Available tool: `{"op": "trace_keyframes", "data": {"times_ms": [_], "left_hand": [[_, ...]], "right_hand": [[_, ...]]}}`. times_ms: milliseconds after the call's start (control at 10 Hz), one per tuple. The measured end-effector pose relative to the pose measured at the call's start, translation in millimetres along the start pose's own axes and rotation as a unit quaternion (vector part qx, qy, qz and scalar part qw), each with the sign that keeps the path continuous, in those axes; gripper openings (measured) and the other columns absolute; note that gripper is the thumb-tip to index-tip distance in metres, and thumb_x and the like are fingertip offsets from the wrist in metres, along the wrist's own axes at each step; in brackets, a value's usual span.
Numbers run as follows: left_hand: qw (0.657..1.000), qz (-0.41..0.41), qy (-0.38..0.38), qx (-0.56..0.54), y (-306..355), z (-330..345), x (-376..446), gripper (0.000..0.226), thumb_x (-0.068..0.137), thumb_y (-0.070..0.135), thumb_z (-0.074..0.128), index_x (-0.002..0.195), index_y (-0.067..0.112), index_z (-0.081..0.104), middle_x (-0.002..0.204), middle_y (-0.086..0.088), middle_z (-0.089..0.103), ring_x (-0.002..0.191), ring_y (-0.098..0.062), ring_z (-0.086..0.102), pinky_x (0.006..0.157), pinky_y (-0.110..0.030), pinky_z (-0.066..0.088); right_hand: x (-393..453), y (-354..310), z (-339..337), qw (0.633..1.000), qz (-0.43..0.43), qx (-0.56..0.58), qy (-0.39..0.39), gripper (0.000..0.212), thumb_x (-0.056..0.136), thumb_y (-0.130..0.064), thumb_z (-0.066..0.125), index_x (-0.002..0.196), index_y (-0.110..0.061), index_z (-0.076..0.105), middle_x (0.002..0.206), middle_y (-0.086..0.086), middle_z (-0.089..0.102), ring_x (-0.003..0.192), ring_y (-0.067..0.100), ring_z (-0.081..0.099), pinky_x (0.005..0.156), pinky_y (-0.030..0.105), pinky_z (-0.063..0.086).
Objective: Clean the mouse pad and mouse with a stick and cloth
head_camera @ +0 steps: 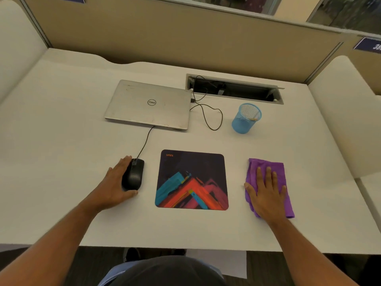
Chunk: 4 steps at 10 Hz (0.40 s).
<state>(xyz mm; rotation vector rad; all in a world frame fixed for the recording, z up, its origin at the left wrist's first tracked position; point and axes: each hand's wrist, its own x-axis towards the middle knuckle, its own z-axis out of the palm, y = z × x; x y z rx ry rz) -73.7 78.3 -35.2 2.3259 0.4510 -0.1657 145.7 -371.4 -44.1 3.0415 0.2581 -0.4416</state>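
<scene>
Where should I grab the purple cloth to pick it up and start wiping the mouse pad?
Probably pinch the purple cloth at its far edge, coming from above. It lies flat under the right hand, and that edge sticks out bare past the fingertips, facing open desk.

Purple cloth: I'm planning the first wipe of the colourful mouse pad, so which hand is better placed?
Right hand: it lies flat on the purple cloth, beside the pad. Left hand holds the black mouse.
</scene>
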Motion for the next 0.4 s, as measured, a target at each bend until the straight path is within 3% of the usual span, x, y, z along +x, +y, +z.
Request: {"op": "trace_keyframes", "data": {"times_ms": [200, 300, 400], "left_hand": [[1.000, -0.020, -0.004, -0.022, 0, -1, -2, 0.110, 0.076, 0.041, 0.082, 0.150, 0.052, 0.001, 0.163, 0.011, 0.015, 0.148, -0.025, 0.023, 0.120, -0.053, 0.025], [0.998, -0.031, 0.030, -0.035, 4, 2, -1, 0.109, 0.079, 0.045, 0.081, 0.156, 0.043, 0.004, 0.165, 0.009, 0.014, 0.150, -0.023, 0.022, 0.119, -0.050, 0.026], [0.987, -0.030, 0.151, -0.039, 37, -6, 18, 0.088, 0.087, 0.033, 0.075, 0.157, 0.030, 0.021, 0.163, 0.003, 0.025, 0.148, -0.021, 0.026, 0.117, -0.044, 0.028]], "right_hand": [[1, 3, 3, 1.000, -0.016, 0.003, -0.010, 0.092, 0.090, -0.078, 0.001, 0.163, -0.021, 0.002, 0.169, 0.013, 0.014, 0.154, 0.039, 0.018, 0.117, 0.065, 0.024], [1, 4, -4, 0.999, -0.034, 0.007, -0.002, 0.091, 0.091, -0.078, 0.001, 0.163, -0.023, 0.006, 0.169, 0.011, 0.014, 0.155, 0.037, 0.016, 0.118, 0.064, 0.019], [0, -6, -19, 0.998, 0.003, 0.039, 0.053, 0.080, 0.098, -0.070, 0.013, 0.157, -0.019, 0.028, 0.166, 0.013, 0.025, 0.154, 0.036, 0.019, 0.121, 0.060, 0.016]]}}
